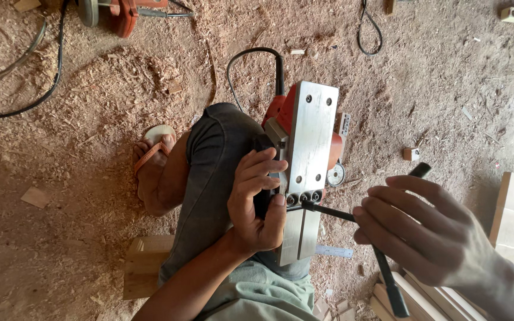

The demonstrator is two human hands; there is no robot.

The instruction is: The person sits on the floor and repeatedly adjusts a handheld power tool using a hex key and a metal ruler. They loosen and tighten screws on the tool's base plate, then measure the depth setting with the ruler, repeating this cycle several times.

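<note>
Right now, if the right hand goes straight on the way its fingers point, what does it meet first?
Probably the electric planer: the right hand points left along the black wrench toward the bolts, though depth is unclear.

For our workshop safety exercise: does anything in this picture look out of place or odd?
Yes. The electric planer lies upside down on the person's knee, metal sole facing up, held by the left hand, while the right hand works a black wrench at its bolts. Sawdust covers the floor.

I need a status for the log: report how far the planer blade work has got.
Done: the planer lies sole-up on the knee, steadied by the left hand. In hand: the right hand holds a black wrench on the bolts. Left: all the bolts remain seated.
</note>
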